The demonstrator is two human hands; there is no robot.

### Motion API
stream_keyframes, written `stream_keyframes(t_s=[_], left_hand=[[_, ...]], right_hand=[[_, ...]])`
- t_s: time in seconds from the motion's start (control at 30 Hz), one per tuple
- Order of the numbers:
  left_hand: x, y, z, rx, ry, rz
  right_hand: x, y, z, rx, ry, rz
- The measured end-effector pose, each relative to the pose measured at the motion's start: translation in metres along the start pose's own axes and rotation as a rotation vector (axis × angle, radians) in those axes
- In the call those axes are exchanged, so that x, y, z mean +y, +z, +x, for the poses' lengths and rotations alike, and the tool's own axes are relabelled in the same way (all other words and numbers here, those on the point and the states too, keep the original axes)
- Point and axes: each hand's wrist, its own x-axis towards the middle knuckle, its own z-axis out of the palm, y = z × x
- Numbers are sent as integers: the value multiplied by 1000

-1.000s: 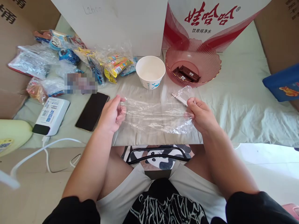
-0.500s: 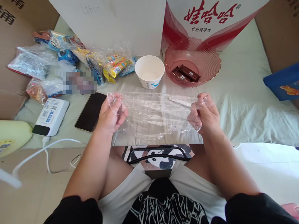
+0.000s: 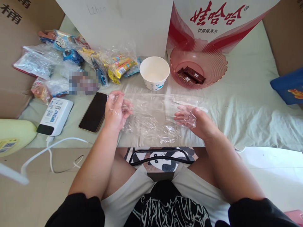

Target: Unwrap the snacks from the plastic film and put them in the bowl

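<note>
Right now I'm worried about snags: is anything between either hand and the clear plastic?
Nothing visible: the clear plastic lies against the fingers of the left hand and right hand. A slim white item sits by the right thumb; whether over or under the plastic is unclear.

Clear plastic film (image 3: 149,121), crinkled, spread out

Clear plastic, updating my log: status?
Left hand curled, right hand open, both touching clear plastic. Plastic wrinkled, spread between them. White cup beyond, seemingly not blocking.
</note>
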Motion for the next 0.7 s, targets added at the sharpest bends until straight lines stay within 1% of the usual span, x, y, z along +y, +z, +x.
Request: stream_keyframes(t_s=[0.07,0.2,0.27,0.33,0.4,0.43,0.5,0.57,0.6,0.7], left_hand=[[0,-1,1,5,0,4],[0,-2,3,64,-6,10],[-1,-2,4,66,0,10],[-4,-3,6,45,22,0],[-8,-5,8,24,61,-20],[-11,-7,10,19,86,-33],[-15,-10,13,-5,135,-58],[-18,-13,16,-52,178,-76],[-19,-15,17,-79,196,-80],[-19,-18,17,-139,234,-75]], right_hand=[[-1,-3,-1,-73,-16,-24],[2,-4,-2,-215,-80,-79],[7,-1,-1,-212,-98,-157],[12,4,1,-133,-127,-251],[15,8,3,-5,-201,-290],[16,9,4,61,-260,-278],[18,8,6,186,-426,-198],[19,6,8,263,-581,-120],[20,4,9,281,-620,-107],[22,3,11,310,-598,-176]])
